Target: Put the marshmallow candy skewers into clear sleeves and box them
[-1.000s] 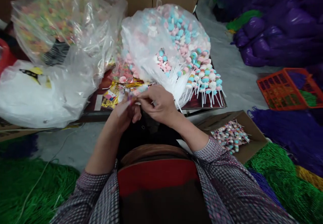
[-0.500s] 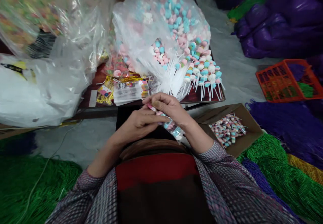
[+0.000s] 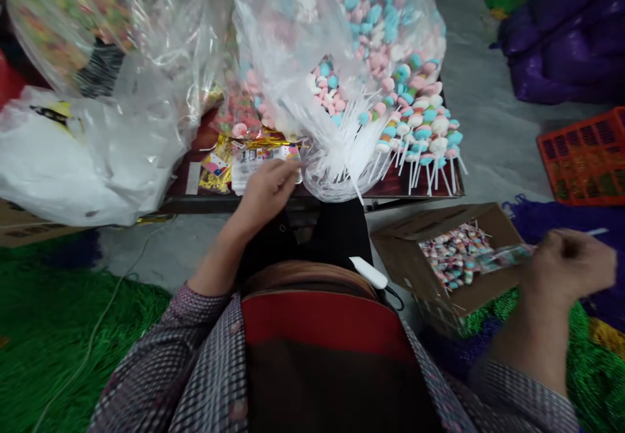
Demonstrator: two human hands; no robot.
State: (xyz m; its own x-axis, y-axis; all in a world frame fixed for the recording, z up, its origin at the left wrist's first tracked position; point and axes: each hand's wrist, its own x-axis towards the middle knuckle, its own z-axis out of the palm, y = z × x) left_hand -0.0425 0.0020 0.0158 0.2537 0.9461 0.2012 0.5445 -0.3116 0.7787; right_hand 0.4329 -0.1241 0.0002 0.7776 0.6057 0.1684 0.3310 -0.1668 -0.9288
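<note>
A blurred candy skewer in a clear plastic wrapper (image 3: 505,258) is above the right side of an open brown cardboard box (image 3: 398,254), its white stick end jutting past the right hand (image 3: 573,267), which is closed around it. Inside the box lies a heap of wrapped pastel candy skewers (image 3: 452,254). The left hand (image 3: 268,192), fingers bent, is over a stack of flat white printed packets (image 3: 243,167) at the dark table's front edge; whether it grips one, I cannot tell. Right of the packets are a bundle of thin white sticks (image 3: 349,143) and unwrapped pink, blue and white candy skewers (image 3: 424,127).
</note>
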